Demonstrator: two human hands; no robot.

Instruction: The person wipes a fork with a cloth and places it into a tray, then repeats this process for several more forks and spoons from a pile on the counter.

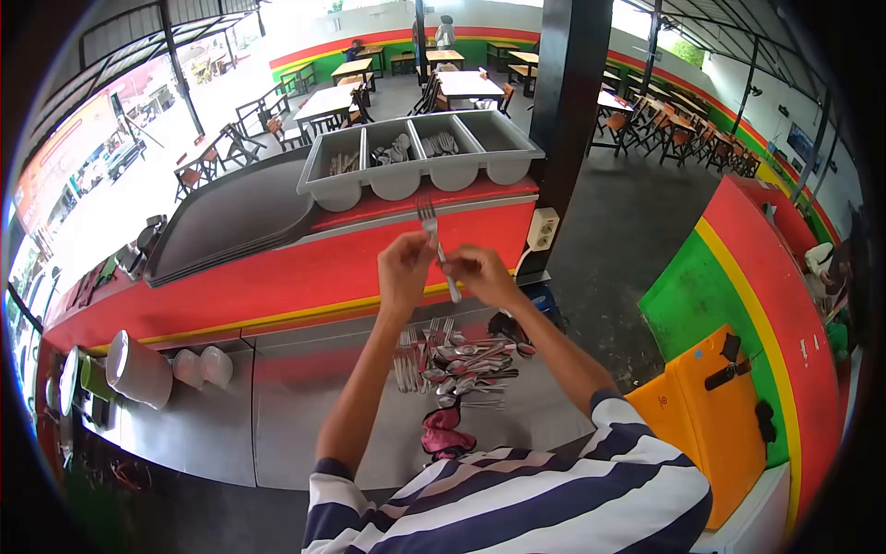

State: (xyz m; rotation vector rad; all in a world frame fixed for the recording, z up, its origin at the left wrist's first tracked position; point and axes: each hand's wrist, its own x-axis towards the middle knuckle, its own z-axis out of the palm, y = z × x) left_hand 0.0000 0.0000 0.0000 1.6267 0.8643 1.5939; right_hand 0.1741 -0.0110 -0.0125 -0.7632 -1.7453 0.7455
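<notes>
A metal fork point(427, 218) is held up in front of the red counter front, tines upward. My left hand point(404, 273) pinches it at the neck. My right hand point(484, 276) is closed at its handle, fingertips touching it. Just beyond the tines stands a grey cutlery tray point(343, 196) with several compartments; spoons point(391, 150) lie in one, forks point(441, 145) in another, and thin brownish-looking pieces point(343, 163) in the leftmost. Below my hands, a loose pile of forks and spoons point(466, 362) covers part of the steel worktop point(305, 406).
Stacked dark serving trays point(231, 212) lie left of the cutlery tray on the red ledge. A white container point(138, 369) and bowls stand at the worktop's left. A pink cloth point(447, 436) sits near me. A black pillar point(570, 92) with a socket box point(543, 229) rises at right.
</notes>
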